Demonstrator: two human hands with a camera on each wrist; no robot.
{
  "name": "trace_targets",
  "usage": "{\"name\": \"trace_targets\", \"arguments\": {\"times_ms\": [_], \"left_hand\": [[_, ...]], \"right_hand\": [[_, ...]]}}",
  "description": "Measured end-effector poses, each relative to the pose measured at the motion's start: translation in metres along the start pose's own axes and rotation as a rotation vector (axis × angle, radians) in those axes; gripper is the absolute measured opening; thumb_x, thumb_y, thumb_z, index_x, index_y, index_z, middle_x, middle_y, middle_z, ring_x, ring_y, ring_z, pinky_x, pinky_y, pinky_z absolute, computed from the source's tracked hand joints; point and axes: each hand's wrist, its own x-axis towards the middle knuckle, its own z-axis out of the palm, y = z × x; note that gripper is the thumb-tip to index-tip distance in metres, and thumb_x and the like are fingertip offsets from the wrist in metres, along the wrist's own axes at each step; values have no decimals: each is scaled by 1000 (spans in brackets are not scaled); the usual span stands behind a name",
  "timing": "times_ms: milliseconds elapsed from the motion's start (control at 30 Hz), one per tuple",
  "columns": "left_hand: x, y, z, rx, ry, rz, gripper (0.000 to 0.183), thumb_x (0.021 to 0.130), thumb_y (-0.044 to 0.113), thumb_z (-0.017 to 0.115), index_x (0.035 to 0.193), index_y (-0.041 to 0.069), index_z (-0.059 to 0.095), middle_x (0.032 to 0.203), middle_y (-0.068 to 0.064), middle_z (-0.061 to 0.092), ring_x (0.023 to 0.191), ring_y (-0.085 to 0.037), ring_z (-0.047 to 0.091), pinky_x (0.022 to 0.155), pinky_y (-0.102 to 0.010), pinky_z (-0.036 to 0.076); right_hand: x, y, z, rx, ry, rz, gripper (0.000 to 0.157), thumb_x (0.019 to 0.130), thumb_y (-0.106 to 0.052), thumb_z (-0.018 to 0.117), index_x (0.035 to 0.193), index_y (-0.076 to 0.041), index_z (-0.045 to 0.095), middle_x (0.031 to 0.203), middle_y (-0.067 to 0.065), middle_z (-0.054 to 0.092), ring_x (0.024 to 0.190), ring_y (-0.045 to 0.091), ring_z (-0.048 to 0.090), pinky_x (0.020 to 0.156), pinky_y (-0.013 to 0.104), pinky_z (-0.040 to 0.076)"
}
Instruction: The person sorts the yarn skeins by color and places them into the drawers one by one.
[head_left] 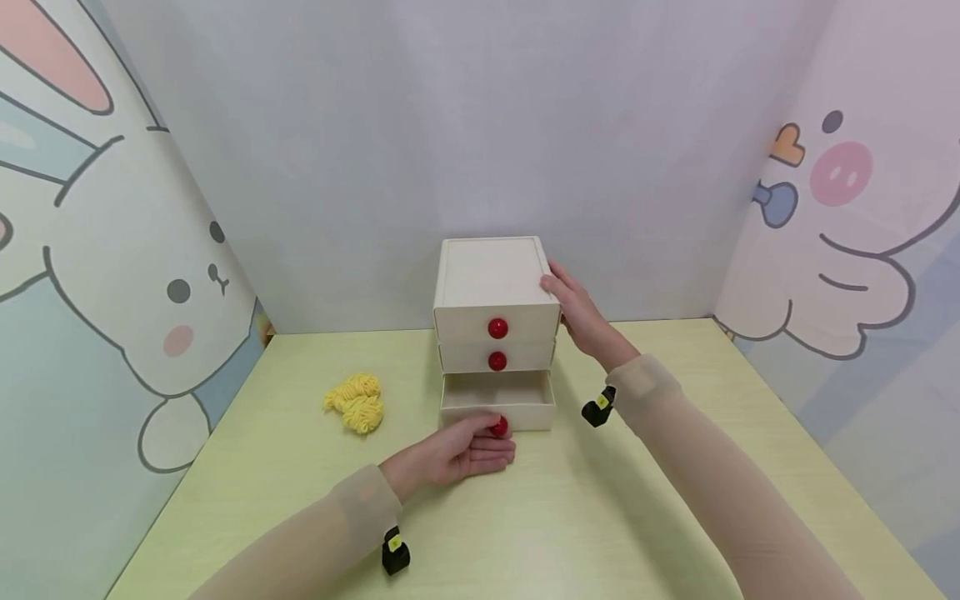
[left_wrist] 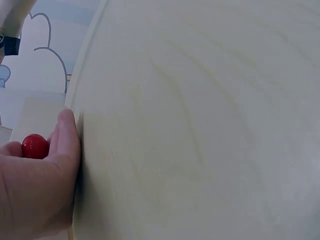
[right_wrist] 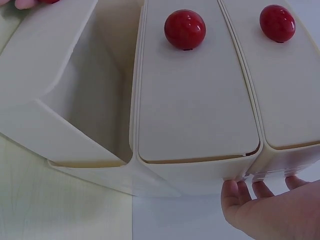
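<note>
A small white drawer cabinet point(head_left: 491, 275) with red ball knobs stands on the table, its bottom drawer point(head_left: 457, 417) pulled partway out. Nothing shows in the visible part of that drawer. At its front, my left hand point(head_left: 457, 450) pinches the bottom red knob point(left_wrist: 35, 146) between thumb and fingers, palm turned up. My right hand point(head_left: 581, 312) rests against the cabinet's upper right side, near the top edge. In the right wrist view, its fingertips point(right_wrist: 230, 189) touch the side wall. The middle drawer point(right_wrist: 197, 100) and top drawer point(right_wrist: 292, 85) are closed.
A bundle of yellow yarn point(head_left: 356, 404) lies on the pale yellow table point(head_left: 525, 533), left of the cabinet. Behind stands a plain light wall point(head_left: 480, 125). Cartoon-printed panels point(head_left: 120, 275) flank the table on both sides.
</note>
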Motion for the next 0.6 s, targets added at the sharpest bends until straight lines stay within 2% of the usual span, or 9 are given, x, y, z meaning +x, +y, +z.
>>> {"name": "trace_targets", "arguments": {"times_ms": [267,600], "left_hand": [[-4,-4,1,5,12,10,44,109,31,61,131,-7,65,120,-24,75,109,-30,77,99,-42,60],[-3,-5,1,-1,21,21,42,110,32,61,131,-4,62,123,-25,75,112,-31,76,100,-42,60]], "right_hand": [[1,1,1,11,2,2,66,112,-44,46,172,-33,19,177,2,20,157,32,29,125,59,27],[1,0,2,1,11,-4,66,112,-44,45,172,-31,20,177,4,22,156,33,31,124,58,28]]}}
